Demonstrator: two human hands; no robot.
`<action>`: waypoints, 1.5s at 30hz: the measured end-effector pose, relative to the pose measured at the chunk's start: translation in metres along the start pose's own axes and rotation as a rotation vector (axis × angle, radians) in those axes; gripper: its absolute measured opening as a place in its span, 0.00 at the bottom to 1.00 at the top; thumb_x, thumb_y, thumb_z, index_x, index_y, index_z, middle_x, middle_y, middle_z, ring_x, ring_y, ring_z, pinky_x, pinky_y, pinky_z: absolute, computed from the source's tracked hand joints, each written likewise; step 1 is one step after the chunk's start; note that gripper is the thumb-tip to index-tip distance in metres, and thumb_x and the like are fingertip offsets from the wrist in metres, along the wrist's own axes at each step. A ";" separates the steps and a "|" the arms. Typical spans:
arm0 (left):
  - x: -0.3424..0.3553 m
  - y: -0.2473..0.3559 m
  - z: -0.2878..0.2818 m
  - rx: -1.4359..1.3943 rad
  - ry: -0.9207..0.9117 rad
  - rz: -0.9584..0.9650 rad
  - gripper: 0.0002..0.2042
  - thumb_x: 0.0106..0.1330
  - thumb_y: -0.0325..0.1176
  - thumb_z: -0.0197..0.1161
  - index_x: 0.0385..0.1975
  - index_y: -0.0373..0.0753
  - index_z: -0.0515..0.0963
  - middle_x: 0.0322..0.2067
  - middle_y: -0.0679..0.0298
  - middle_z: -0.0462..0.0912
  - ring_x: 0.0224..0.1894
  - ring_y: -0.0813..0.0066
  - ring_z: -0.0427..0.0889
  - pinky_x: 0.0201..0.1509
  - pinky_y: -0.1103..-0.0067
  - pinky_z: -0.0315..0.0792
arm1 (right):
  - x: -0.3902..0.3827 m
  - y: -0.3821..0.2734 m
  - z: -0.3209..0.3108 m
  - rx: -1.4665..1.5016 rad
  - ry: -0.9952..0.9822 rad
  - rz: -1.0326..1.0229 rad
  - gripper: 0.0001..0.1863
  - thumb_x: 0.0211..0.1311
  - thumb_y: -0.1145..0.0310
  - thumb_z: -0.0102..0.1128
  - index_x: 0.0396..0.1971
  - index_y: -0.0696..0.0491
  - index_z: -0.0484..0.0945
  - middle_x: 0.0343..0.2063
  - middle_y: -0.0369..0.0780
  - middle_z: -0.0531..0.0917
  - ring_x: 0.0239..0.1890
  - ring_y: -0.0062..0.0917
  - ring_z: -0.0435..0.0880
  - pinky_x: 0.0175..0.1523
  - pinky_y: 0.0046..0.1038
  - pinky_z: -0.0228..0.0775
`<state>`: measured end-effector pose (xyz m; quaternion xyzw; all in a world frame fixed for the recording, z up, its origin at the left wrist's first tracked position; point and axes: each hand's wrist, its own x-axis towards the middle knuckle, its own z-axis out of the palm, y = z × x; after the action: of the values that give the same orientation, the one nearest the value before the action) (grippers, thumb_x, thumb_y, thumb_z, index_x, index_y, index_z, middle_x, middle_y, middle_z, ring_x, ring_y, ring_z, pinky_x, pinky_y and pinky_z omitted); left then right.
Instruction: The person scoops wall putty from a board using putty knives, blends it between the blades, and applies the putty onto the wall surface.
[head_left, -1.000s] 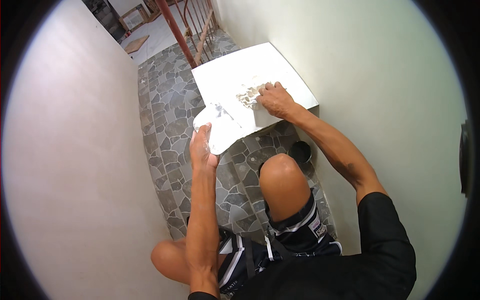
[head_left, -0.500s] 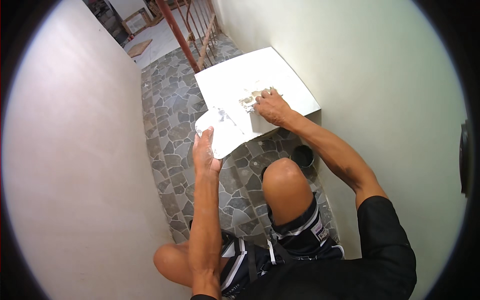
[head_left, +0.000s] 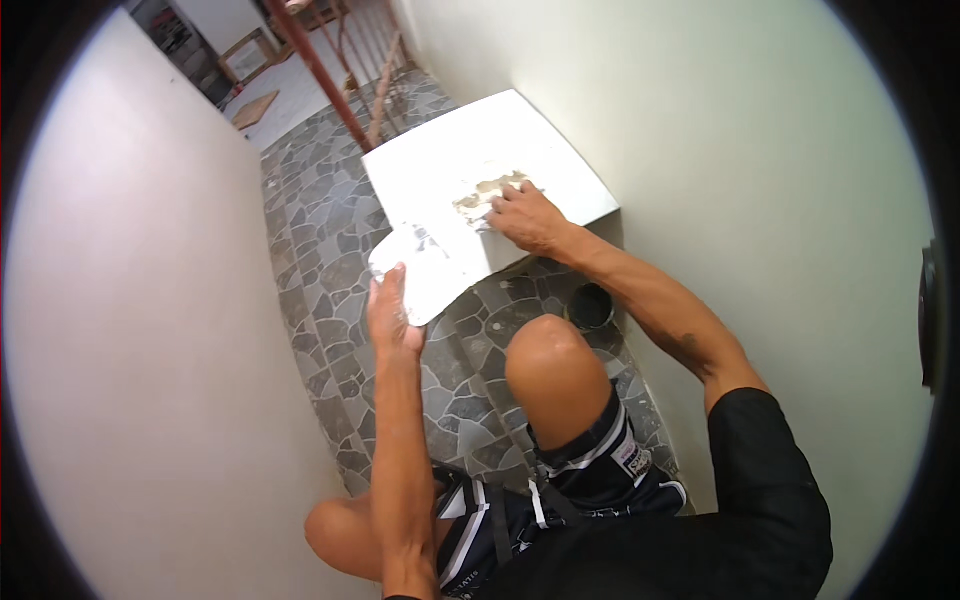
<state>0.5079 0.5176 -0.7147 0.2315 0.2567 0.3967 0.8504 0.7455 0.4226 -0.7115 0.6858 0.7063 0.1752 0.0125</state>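
Observation:
A white square board point(head_left: 450, 150) lies raised above the floor by the right-hand wall, with a rough patch of pale, paste-like material point(head_left: 490, 192) on its top. My right hand point(head_left: 527, 218) is at the near right edge of this patch, its fingers bent and pressed down. Whatever it may hold is hidden by glare and by the hand. A white round-cornered sheet point(head_left: 430, 280) with grey smears overlaps the board's near left edge. Its outer edge is gripped by my left hand point(head_left: 392, 312), thumb on top.
A dark bucket point(head_left: 590, 306) stands on the stone-patterned floor point(head_left: 325, 215) beneath the board's near right corner. Walls rise close on both sides. Beyond the board is a rusty red metal post point(head_left: 322, 75) with bars. My bent knee point(head_left: 555, 365) is just in front of the board.
The view has shifted, so the board and both hands appear further left. My right hand stays at the patch, with slightly more of the paste showing beside its fingers. My left hand keeps its grip.

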 end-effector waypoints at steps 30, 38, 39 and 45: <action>-0.008 0.001 0.009 0.022 0.039 0.019 0.24 0.64 0.22 0.55 0.59 0.31 0.57 0.49 0.52 0.74 0.46 0.62 0.80 0.47 0.68 0.82 | 0.009 -0.001 -0.005 -0.027 0.011 0.026 0.10 0.58 0.72 0.52 0.37 0.53 0.80 0.37 0.39 0.81 0.46 0.31 0.76 0.47 0.35 0.65; -0.005 -0.002 0.005 -0.019 0.018 0.026 0.23 0.65 0.22 0.55 0.58 0.31 0.57 0.48 0.52 0.74 0.47 0.62 0.80 0.47 0.67 0.82 | -0.016 -0.008 0.001 -0.092 0.011 -0.018 0.10 0.58 0.69 0.52 0.37 0.53 0.80 0.36 0.39 0.81 0.46 0.30 0.77 0.47 0.35 0.66; -0.006 -0.002 0.005 -0.023 0.026 0.016 0.23 0.65 0.22 0.55 0.58 0.31 0.57 0.48 0.52 0.74 0.47 0.62 0.80 0.47 0.67 0.82 | -0.016 -0.008 0.002 -0.104 0.051 0.013 0.11 0.59 0.69 0.51 0.39 0.54 0.80 0.36 0.39 0.82 0.46 0.30 0.77 0.47 0.35 0.66; -0.007 0.001 0.011 0.056 0.029 0.021 0.22 0.65 0.23 0.55 0.57 0.31 0.58 0.48 0.52 0.74 0.46 0.62 0.81 0.47 0.67 0.82 | -0.015 -0.011 0.000 -0.088 0.043 -0.092 0.07 0.56 0.69 0.54 0.33 0.52 0.79 0.34 0.38 0.81 0.46 0.30 0.77 0.46 0.35 0.66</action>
<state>0.5105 0.5107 -0.7036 0.2520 0.2778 0.4015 0.8355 0.7361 0.4077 -0.7177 0.6475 0.7288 0.2200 0.0354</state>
